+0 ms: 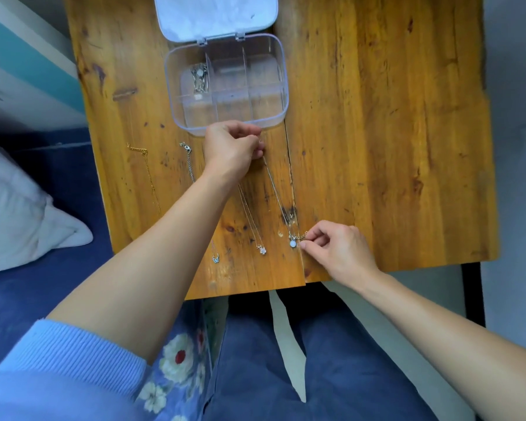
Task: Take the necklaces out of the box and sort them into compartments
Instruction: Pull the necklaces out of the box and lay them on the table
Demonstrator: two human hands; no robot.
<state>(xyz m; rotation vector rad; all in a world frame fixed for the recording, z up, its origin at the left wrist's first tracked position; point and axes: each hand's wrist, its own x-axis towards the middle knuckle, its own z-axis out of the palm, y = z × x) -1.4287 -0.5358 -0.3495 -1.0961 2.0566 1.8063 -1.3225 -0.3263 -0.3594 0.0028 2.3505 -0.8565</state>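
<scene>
A clear plastic box (280, 83) with several compartments stands open on the wooden table (377, 132). One silver necklace (199, 77) lies bunched in its far left compartment. My left hand (234, 148) pinches the top end of a thin necklace with a white round pendant (292, 244), just in front of the box. My right hand (334, 247) pinches the same chain right beside the pendant, near the table's front edge. The chain (275, 189) runs stretched between both hands.
Other necklaces lie stretched out on the table: a gold chain (149, 177) at the left, a silver chain (189, 161) with a butterfly pendant (215, 259), and one with a flower pendant (261, 250). The box lid (216, 13) lies open behind. A bed is at the left.
</scene>
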